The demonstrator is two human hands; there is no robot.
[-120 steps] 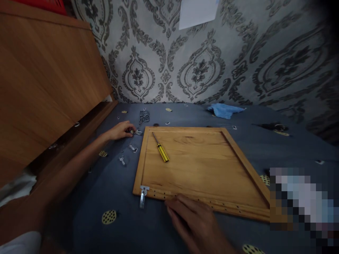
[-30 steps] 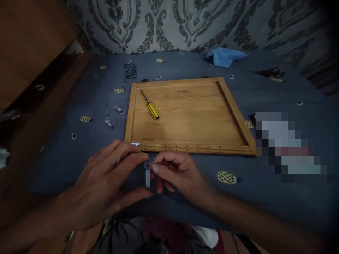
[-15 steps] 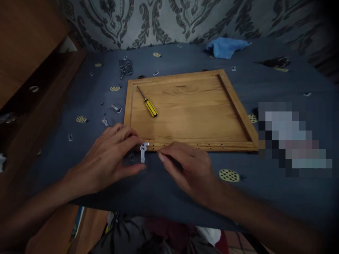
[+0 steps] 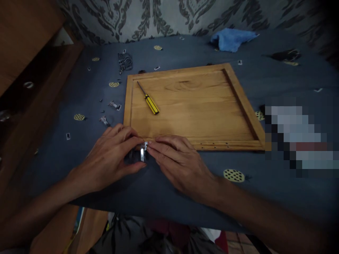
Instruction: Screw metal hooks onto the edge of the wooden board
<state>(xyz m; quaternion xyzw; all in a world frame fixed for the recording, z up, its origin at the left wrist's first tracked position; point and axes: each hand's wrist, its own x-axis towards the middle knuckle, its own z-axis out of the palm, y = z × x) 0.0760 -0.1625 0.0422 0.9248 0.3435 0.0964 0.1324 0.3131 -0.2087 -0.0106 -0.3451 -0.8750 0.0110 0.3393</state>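
Note:
Between thumb and fingers, my left hand (image 4: 113, 151) holds a small shiny metal bracket (image 4: 142, 154) at the front edge of a wooden framed panel (image 4: 180, 102). My right hand (image 4: 180, 162) is closed, its fingertips pressed together against the bracket's right side. Whatever those fingertips may pinch is hidden. Small dark holes run along the panel's front rail, partly covered by my right hand. A yellow and black screwdriver (image 4: 151, 103) lies on the panel's left part.
Left of the panel lie two more metal brackets (image 4: 104, 121) and small screws (image 4: 101, 100). Farther back sits a pile of dark metal pieces (image 4: 125, 62). A blue cloth (image 4: 231, 39) rests near the wall. At the right is a blurred-out object (image 4: 299, 134); a wooden cabinet (image 4: 26, 31) stands left.
My right hand has moved left, from beside the bracket to touching it. My left hand keeps its hold. The view has shifted slightly.

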